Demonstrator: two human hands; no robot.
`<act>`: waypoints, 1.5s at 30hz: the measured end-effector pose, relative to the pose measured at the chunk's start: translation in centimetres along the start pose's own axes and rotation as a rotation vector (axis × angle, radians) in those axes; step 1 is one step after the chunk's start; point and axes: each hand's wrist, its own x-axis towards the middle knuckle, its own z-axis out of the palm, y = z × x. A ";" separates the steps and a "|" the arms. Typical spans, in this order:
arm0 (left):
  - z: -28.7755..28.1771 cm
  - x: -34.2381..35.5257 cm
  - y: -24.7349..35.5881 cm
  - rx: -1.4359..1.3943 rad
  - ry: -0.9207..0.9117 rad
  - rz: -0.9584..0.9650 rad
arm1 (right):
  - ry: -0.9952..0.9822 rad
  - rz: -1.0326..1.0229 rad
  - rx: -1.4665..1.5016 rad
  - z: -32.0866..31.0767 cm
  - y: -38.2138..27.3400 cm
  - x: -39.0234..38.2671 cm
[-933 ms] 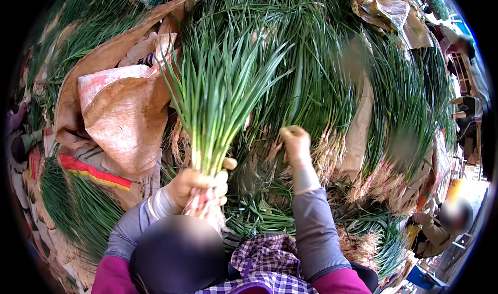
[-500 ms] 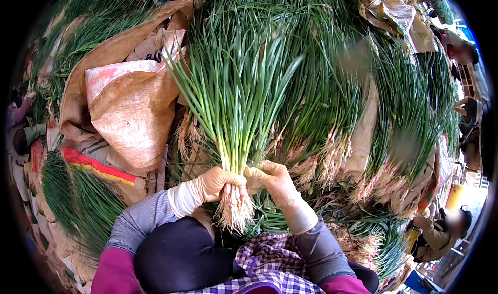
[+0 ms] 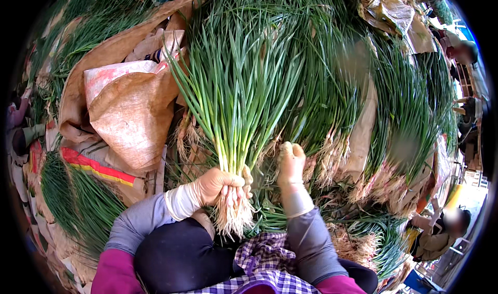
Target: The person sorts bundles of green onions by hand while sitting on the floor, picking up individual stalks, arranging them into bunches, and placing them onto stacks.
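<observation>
My left hand (image 3: 217, 185), in a pale glove, is closed around a bunch of spring onions (image 3: 236, 133) just above the bulbs. The green leaves fan out away from me, and the whitish roots (image 3: 234, 216) hang below the fist toward my lap. My right hand (image 3: 291, 164), gloved too, is apart from the bunch, to its right. It is by the root ends at the near edge of the larger heap of spring onions (image 3: 321, 86). Its fingers look curled; their tips and whatever they may hold are hidden.
Brown woven sacking (image 3: 132, 115) lies folded at the left, above more spring onions (image 3: 78, 200). Further bundles with pale roots (image 3: 384, 182) stretch to the right, with root ends (image 3: 358, 242) near my right forearm. A person (image 3: 441, 231) is at the far right.
My right hand has left the base of the bunch and moved right and slightly away, to the heap's edge. The left hand keeps its hold, almost in the same place.
</observation>
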 end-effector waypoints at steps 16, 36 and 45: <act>-0.7 -2.0 0.9 -0.175 -0.124 0.052 | -0.586 -0.535 0.026 -0.8 -2.2 -4.9; 0.3 -2.6 1.6 -0.196 -0.177 0.228 | 0.071 -0.257 -0.181 -2.0 -3.2 4.9; -0.1 -2.1 1.4 -0.202 -0.112 0.185 | -0.040 -0.747 -0.613 -0.9 -1.3 3.1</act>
